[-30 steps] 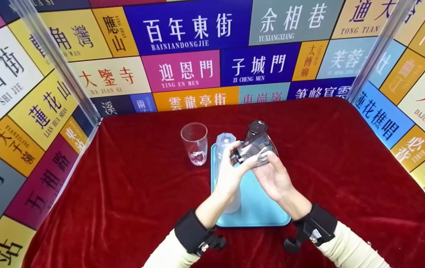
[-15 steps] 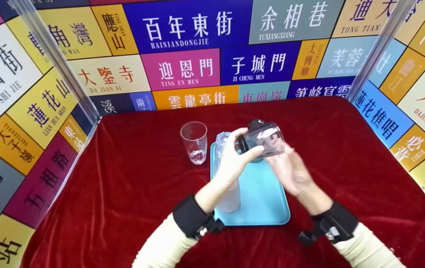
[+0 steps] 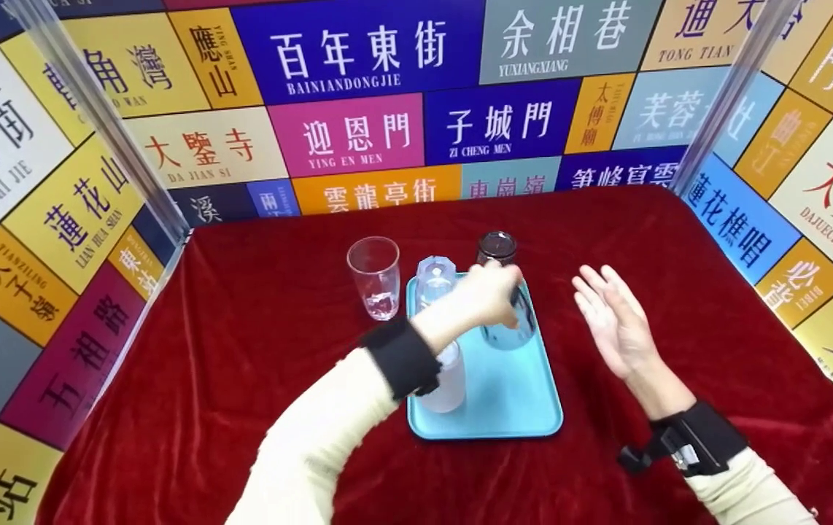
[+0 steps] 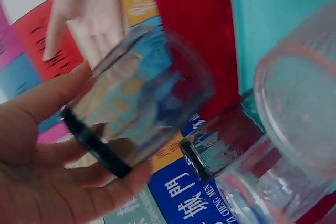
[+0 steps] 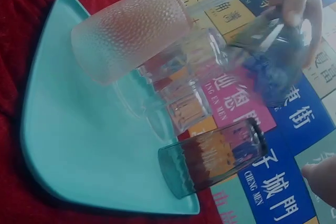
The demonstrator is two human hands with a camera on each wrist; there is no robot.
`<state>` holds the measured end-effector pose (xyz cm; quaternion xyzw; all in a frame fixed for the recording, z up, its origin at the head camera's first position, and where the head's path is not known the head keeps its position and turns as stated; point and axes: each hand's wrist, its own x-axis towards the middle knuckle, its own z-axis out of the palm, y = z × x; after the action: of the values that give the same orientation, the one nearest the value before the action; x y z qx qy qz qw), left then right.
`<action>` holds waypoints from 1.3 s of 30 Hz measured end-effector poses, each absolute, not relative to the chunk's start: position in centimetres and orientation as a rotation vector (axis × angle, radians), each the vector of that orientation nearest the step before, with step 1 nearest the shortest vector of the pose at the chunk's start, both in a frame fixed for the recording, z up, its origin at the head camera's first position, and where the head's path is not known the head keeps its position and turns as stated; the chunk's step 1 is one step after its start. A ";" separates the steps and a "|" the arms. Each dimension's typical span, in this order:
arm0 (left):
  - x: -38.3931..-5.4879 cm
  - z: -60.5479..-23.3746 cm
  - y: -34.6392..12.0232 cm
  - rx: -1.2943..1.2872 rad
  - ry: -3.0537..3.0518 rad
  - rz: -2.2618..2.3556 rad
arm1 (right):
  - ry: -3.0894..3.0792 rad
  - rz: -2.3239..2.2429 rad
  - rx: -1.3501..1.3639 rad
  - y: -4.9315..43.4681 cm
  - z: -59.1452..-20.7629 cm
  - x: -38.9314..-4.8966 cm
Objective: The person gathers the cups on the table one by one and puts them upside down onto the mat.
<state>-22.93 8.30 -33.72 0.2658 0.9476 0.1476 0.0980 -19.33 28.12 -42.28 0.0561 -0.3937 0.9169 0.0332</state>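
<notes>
My left hand [image 3: 486, 292] grips a dark-tinted drinking glass [image 4: 152, 93] by its dark-banded end, fingers and thumb curled round it. The glass hangs tilted above the light blue tray [image 3: 511, 412], its far end pointing down toward the tray; whether it touches cannot be told. Behind it a second dark glass [image 3: 497, 246] stands on the tray's far part. A frosted, pebbled glass [image 5: 131, 32] and clear glasses [image 5: 184, 106] stand along the tray's left side. My right hand [image 3: 621, 324], holding nothing, is raised to the right of the tray with straight fingers.
A clear tumbler [image 3: 376, 277] with a thick base stands on the red cloth [image 3: 278, 350], left of the tray. Panels with printed place names [image 3: 358, 131] wall the table's back and sides.
My right hand has let go of the dark glass and moved off to the right, fingers straight. My left hand has turned over, bringing the glass from sideways to pointing down over the tray.
</notes>
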 end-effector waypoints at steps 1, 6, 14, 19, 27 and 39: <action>-23.1 -33.9 9.1 0.786 2.819 0.305 | -1.216 2.819 0.159 28.3 -42.4 -19.3; -24.0 -36.0 12.5 0.703 2.838 -0.071 | -1.232 2.809 0.140 28.6 -43.0 -19.1; -25.0 -39.6 15.4 0.442 2.854 -0.318 | -1.248 2.796 0.128 28.9 -44.0 -18.7; -26.2 -40.9 15.9 0.320 2.849 -0.256 | -1.246 2.793 0.132 29.3 -44.5 -18.4; -26.9 -42.8 15.6 0.294 2.873 -0.203 | -1.210 2.809 0.124 29.8 -44.8 -18.0; -26.4 -43.8 16.8 0.215 2.990 -0.176 | -1.217 2.800 0.080 30.5 -44.9 -17.5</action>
<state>-26.35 16.80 -43.75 0.0715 0.9933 -0.0584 0.0692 -17.54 30.52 -44.93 0.0262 -0.3982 0.9159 0.0439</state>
